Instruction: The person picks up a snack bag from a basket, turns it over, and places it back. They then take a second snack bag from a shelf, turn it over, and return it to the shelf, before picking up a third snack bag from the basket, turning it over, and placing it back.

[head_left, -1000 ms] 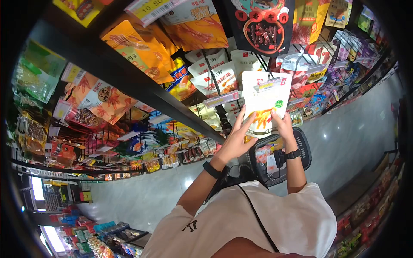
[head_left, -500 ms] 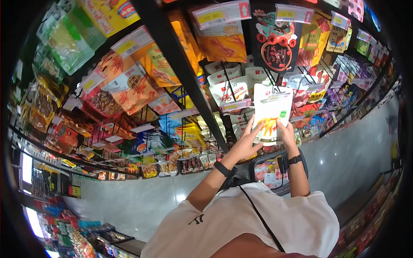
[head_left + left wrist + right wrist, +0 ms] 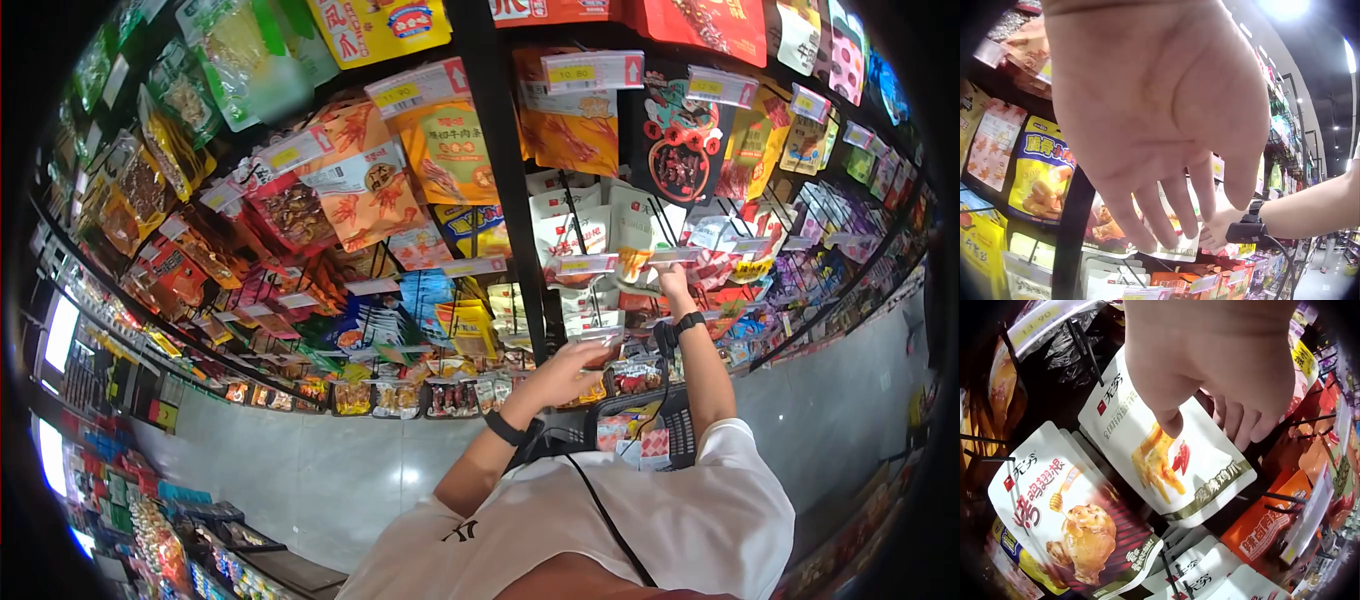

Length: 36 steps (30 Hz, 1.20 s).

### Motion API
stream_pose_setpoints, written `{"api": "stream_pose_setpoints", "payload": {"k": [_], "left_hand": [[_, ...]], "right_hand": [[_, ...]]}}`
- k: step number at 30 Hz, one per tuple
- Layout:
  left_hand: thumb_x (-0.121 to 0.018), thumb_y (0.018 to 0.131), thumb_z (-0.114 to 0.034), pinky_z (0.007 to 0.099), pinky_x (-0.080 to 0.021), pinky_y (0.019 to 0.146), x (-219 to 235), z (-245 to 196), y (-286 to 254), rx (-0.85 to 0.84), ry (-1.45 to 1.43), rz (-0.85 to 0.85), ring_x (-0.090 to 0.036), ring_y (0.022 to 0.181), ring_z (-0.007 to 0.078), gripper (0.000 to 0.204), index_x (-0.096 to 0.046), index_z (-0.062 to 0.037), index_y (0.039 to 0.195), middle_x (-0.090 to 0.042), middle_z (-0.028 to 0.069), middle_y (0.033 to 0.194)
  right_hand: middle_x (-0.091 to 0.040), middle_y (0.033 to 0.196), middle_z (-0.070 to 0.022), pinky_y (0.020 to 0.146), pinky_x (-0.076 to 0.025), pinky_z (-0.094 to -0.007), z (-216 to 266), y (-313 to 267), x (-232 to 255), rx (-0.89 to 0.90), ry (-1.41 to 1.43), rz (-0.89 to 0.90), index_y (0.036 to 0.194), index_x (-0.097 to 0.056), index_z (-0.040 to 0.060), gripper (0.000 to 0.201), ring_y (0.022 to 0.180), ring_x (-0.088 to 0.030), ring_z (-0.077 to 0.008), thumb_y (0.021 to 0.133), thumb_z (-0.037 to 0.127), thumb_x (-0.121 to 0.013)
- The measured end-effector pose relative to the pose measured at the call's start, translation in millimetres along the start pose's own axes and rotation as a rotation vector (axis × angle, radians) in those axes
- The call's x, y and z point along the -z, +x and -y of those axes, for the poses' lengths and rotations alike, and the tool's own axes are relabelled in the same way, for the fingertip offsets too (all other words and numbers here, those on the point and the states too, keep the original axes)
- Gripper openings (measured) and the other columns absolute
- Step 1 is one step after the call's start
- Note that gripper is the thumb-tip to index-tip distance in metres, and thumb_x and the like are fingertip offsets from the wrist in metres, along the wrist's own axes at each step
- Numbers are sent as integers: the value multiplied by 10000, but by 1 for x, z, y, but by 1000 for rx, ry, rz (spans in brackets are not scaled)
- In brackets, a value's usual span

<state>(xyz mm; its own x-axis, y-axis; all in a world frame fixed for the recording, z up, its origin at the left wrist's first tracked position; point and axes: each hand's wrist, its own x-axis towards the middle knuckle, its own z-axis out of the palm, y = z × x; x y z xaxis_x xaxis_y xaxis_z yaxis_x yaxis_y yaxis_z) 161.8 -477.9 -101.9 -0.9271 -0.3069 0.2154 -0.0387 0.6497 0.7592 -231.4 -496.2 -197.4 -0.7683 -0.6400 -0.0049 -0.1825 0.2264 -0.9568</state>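
Note:
My right hand [image 3: 676,283] pinches a white snack pouch [image 3: 1210,481] printed with chicken feet and red chilies. In the right wrist view the thumb [image 3: 1169,422] lies on its front, and the other fingers reach round its right edge. The pouch hangs tilted among the rack's hooks, next to a white pouch with a roast chicken picture [image 3: 1088,540]. Lower down to the left, my left hand [image 3: 560,378] holds nothing. Its palm and extended fingers fill much of the left wrist view, in front of the hanging packets.
A dark shopping basket [image 3: 680,425] with packets in it is below my right forearm. A black upright post [image 3: 503,150] divides the rack. Price tags [image 3: 590,72] and metal hooks jut out between hanging snack bags. Grey floor [image 3: 330,460] runs alongside.
The white pouch, earlier held in both hands in front of the rack, is now up at the hooks in my right hand. My left hand has let go and dropped lower left.

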Motion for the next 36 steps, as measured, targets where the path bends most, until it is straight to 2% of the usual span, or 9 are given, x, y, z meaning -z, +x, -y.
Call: {"api": "stream_pose_setpoints", "payload": {"k": [7,11,13,17,21,25,29,31,36], "left_hand": [[-637,1047,-226,364,-546,961,25,-25,-61,256,-140,98,-694,1130,279,469,-561,-49,1475,-675,184,1336],[-614,1068,-219,350,-544,983,41,-35,-114,315,-308,29,-686,1164,212,468,-544,-26,1489,-678,147,1362],[-614,1066,-211,349,-536,1008,44,-31,-146,292,-333,-23,-677,1196,207,477,-536,-21,1497,-666,147,1393],[-606,1068,-202,351,-532,1021,61,-50,-196,306,-247,-44,-690,1200,238,446,-562,-40,1481,-659,158,1414],[-630,1041,-186,380,-561,946,63,-76,-244,241,-255,-152,-737,1103,268,400,-613,-54,1418,-744,138,1253],[-618,1045,-145,361,-556,944,72,-114,-282,184,-264,-176,-733,1072,241,365,-635,-56,1398,-753,124,1225],[-603,1034,-90,343,-553,933,115,-186,-298,99,-231,-254,-724,1045,216,374,-639,-37,1403,-757,120,1200],[-592,1026,-62,345,-554,932,133,-221,-306,33,-208,-300,-722,1041,217,377,-644,-33,1399,-758,127,1188],[-607,1047,-205,364,-563,876,146,-280,-329,-206,-186,-220,-727,977,292,352,-689,24,1302,-766,154,1144]], "right_hand": [[-672,1189,-279,992,-512,-445,-60,-65,-21,257,-201,-416,1270,-600,-66,569,1102,-669,-383,851,280,-767],[-692,1039,-186,900,-531,-413,-135,-191,-11,70,-98,-186,1147,-642,-21,398,950,-677,-277,871,249,-735],[-710,937,-92,765,-573,-356,-157,-251,13,-125,-115,200,1124,-687,-25,308,835,-679,-183,915,196,-734],[-704,860,-76,674,-556,-311,-194,-355,33,-417,-114,138,1050,-712,-19,260,775,-674,-133,959,225,-702],[-708,884,-73,667,-548,-300,-137,-415,36,-333,22,192,1070,-711,-30,339,710,-674,-136,1002,301,-691],[-714,1103,-50,887,-540,-289,-13,-444,29,-78,92,301,1223,-672,3,224,1000,-674,-127,1042,134,-648],[-671,1212,-97,928,-556,-317,206,-481,27,440,284,307,1329,-610,-12,297,1035,-656,-156,1039,20,-556],[-683,1161,-134,890,-539,-356,291,-513,39,706,300,255,1406,-541,-12,416,954,-664,-186,1028,157,-584],[-666,1038,-116,779,-502,-342,375,-566,54,1330,450,137,1315,-501,24,384,825,-647,-189,1010,234,-601]]}}
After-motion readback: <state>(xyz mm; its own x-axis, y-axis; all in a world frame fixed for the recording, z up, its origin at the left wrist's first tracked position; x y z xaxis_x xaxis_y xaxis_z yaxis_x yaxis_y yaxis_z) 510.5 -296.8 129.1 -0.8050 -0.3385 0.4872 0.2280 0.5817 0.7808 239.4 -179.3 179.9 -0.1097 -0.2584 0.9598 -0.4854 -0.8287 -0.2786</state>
